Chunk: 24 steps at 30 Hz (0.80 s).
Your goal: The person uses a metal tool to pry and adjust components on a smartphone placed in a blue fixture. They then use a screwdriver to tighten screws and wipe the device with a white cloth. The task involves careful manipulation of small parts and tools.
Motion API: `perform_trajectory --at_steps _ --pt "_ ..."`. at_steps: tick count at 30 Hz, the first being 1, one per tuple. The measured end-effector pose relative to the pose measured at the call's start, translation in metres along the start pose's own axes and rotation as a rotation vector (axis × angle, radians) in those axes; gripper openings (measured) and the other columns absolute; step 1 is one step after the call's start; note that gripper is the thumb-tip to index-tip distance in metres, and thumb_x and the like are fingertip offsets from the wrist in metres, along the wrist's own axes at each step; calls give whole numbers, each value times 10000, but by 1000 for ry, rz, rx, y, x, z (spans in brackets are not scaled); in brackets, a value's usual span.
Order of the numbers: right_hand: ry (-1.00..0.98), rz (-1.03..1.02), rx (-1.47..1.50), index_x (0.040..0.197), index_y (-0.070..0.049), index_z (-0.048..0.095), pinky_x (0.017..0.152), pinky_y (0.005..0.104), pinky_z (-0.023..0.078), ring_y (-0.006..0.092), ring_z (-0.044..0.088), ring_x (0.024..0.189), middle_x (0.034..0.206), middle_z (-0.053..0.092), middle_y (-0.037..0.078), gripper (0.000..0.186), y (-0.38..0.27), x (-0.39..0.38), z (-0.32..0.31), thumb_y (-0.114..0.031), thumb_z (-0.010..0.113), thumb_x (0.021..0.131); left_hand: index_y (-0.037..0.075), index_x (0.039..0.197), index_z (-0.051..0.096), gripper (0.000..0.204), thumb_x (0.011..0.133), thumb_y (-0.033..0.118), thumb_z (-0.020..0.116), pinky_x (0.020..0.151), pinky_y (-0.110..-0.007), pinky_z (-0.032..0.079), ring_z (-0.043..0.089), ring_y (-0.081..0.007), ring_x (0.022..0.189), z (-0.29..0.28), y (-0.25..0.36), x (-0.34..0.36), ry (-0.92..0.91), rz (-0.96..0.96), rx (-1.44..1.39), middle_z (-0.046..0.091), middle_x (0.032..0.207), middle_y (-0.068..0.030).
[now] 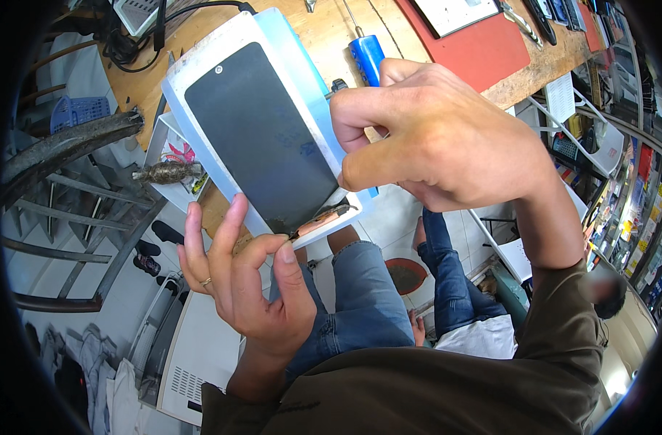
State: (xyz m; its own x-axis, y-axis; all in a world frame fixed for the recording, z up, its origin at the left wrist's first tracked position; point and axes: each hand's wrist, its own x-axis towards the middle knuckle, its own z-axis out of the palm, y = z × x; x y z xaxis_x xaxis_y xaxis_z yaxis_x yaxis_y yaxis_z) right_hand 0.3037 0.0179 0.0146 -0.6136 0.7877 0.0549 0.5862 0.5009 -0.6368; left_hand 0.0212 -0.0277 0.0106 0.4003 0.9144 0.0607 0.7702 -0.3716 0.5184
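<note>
A dark phone screen (262, 138) with a small camera hole lies face up on a white plate with a light-blue surround (182, 80). At its near end a copper-coloured flex cable (322, 220) sticks out over the plate's white border. My left hand (255, 290) pinches the dark left end of this cable between thumb and index finger, its other fingers raised. Over the screen's near right corner, my right hand (436, 138) is closed. A small pale tip (336, 197) shows under its fingertips, pressed at the screen's edge; what it belongs to is hidden.
A blue-handled screwdriver (367, 58) and a red mat (483, 54) lie on the wooden bench (309, 32). A white tray (175, 190) with a brown-grey bundle stands at the left, near a metal frame (70, 148). Another person's jeans-clad leg (447, 283) shows at the right.
</note>
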Motion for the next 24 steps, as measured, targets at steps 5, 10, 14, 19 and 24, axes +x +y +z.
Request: perform_trajectory --at_steps 5,10,14,19,24 --pt "13 -3 -3 882 -131 738 670 383 418 247 514 705 903 526 0 253 1 -1 0 -60 766 641 84 962 709 171 1044 224 655 1261 -635 133 433 -527 1509 1 0 0 9 3 2 696 1415 -184" --pt "31 -10 21 883 -126 744 668 375 413 243 522 690 904 525 1 262 2 -2 0 -77 766 626 85 955 710 187 1051 233 647 1258 -645 127 428 -533 1512 2 0 0 13 12 34 698 1410 -184" --pt "20 -9 6 888 -126 749 667 373 410 238 534 695 911 528 3 276 3 -3 -3 -86 766 616 85 955 711 195 1054 239 645 1257 -651 124 427 -537 1512 3 0 0 23 13 38 699 1409 -183" --pt "9 -5 9 892 -126 751 683 379 411 239 538 702 925 537 7 284 3 -4 -6 -85 768 611 90 956 712 194 1052 245 647 1253 -655 122 430 -544 1508 3 1 -1 20 8 50 703 1404 -181" --pt "-8 9 -11 900 -123 754 698 385 407 240 550 737 932 547 11 276 3 -6 -7 -64 757 630 92 961 708 194 1046 256 648 1248 -655 130 426 -544 1508 5 2 -1 33 15 59 697 1409 -174"
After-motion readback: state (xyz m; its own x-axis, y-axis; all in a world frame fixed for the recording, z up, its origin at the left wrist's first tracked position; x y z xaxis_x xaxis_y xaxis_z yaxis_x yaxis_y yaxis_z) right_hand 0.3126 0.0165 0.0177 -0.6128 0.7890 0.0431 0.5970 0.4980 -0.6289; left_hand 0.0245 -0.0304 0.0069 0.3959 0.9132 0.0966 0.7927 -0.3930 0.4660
